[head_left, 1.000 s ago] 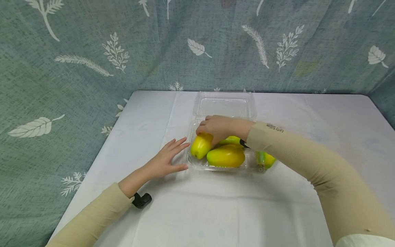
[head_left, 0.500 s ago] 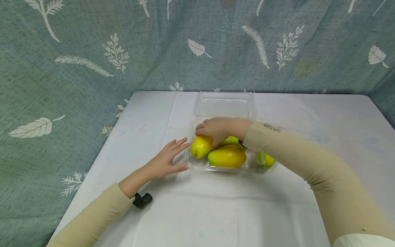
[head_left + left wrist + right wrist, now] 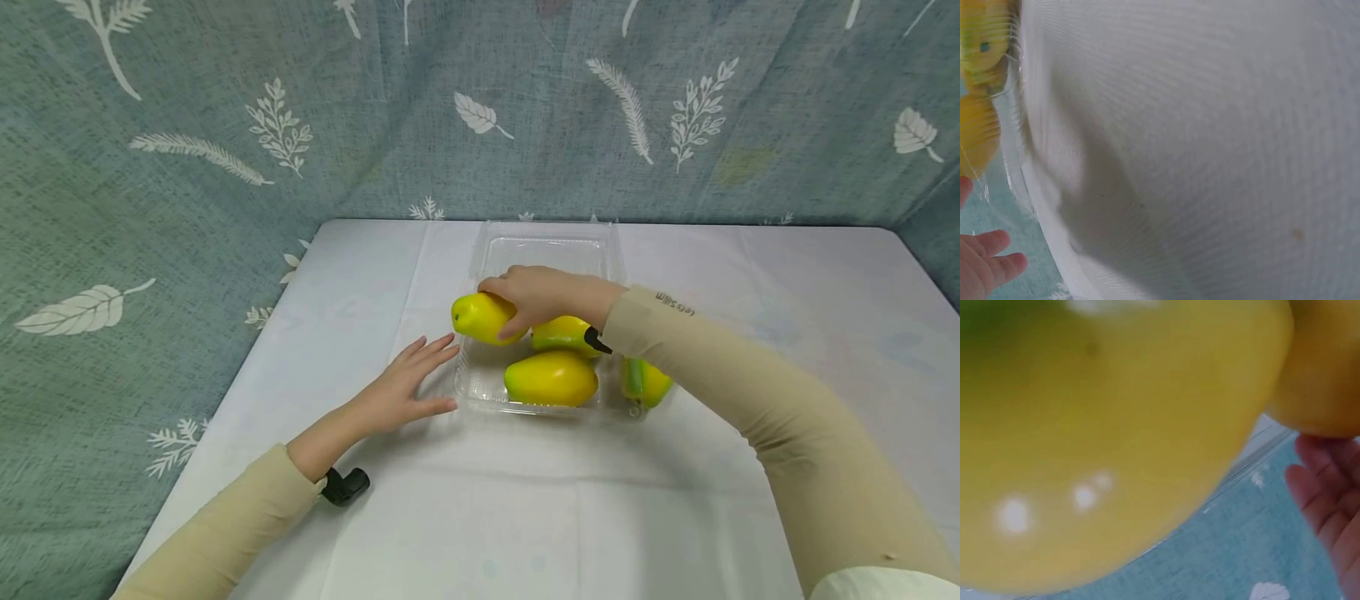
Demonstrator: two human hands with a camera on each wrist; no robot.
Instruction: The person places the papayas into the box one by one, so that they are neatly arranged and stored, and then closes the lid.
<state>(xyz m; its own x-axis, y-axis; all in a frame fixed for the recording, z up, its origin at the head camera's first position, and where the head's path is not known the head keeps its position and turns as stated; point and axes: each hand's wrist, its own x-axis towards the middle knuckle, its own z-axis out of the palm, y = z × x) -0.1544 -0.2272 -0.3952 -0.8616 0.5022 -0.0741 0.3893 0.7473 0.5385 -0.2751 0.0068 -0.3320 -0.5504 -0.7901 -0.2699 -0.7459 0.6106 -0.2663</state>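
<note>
A glossy yellow, oblong fruit (image 3: 480, 318) is clasped by the right grip (image 3: 538, 293), over the clear plastic container (image 3: 480, 379) beneath; its long axis is laid crosswise, the dark-spotted tip (image 3: 459, 315) pointed left, away from that grip. The left grip (image 3: 408, 385), loosely spread, is held just beside the container.

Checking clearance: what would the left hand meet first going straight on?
The left hand would probably meet the left wall of the clear plastic clamshell first; depth against the held mango-like fruit is unclear.
</note>
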